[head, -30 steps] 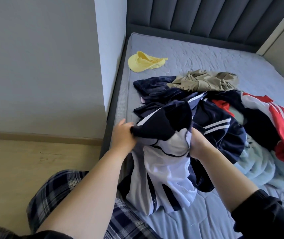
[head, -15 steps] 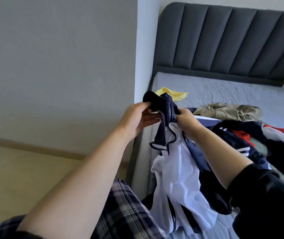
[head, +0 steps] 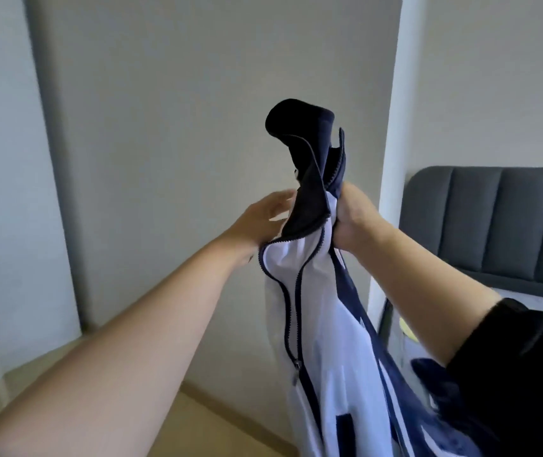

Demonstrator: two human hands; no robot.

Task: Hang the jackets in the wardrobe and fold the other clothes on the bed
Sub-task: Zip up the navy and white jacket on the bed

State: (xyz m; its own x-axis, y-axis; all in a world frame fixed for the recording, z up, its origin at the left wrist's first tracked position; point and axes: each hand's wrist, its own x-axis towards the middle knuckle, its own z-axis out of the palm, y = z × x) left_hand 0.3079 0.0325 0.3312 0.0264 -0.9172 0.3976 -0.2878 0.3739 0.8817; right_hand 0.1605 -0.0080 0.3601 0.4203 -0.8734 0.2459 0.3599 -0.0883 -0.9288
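The navy-and-white track jacket, which a second ago lay on top of the heap on the bed with both hands working at its neck, is now lifted clear of it and hangs in the air in front of the pale wall, its body trailing down toward the lower right. The right hand is clenched round the front edge just under the navy collar, which stands up above the fist, and it appears to carry the weight. The left hand reaches to the other side of the collar; its fingertips are hidden behind the cloth, so I cannot tell whether it pinches the fabric or only touches it. The zip is undone, showing the white lining. The view has swung up and away from the bed, leaving only the grey headboard and a sliver of the yellow garment at the right. This piece seems picked out as one to hang: likely next is spreading the shoulders for a hanger, though none shows here.
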